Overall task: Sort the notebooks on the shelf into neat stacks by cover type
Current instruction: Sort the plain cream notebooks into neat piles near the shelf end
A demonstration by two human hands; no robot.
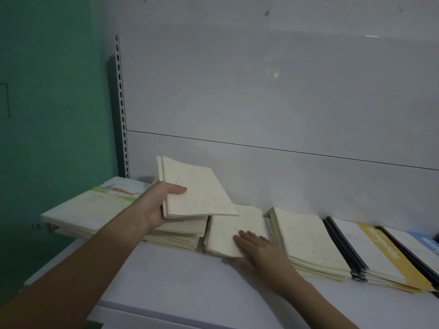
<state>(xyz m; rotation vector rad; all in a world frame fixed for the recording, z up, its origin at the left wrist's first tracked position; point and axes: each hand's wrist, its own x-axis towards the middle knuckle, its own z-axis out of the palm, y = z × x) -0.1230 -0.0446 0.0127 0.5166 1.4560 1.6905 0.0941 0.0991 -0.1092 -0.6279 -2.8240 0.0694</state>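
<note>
Both forearms bare, no sleeves/jewellery visible; left hand (158, 205) & right hand (257, 249) ungloved

Sorting cream paper notebooks on white shelf (180, 281).
Left hand (158, 205) grips a couple of lifted cream notebooks (197, 188); right hand (259, 248) lies flat on middle cream stack (228, 231); yellow-striped stack (380, 255) at right.

Green wall (52, 96) at left with faint dark scribbles, white slotted metal upright (121, 108), pale grey back panel (273, 86) with a thin horizontal seam, small scuff marks near its top
</note>
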